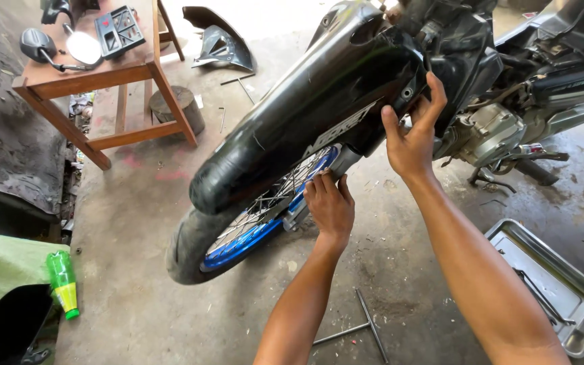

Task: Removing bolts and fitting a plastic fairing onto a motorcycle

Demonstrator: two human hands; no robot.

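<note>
the black front fender (305, 101) is gripped at its rear edge by the right hand (414, 135), probably steadied, while the left hand (329, 206), fingers curled, is pressed up by the fork leg (343, 162) underneath

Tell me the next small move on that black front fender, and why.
Probably ease the glossy black plastic front fender slightly upward with both hands. The right hand already grips its rear edge near the engine, and the left hand presses beneath it by the blue-rimmed spoked wheel, so it is supported at both points.
</note>
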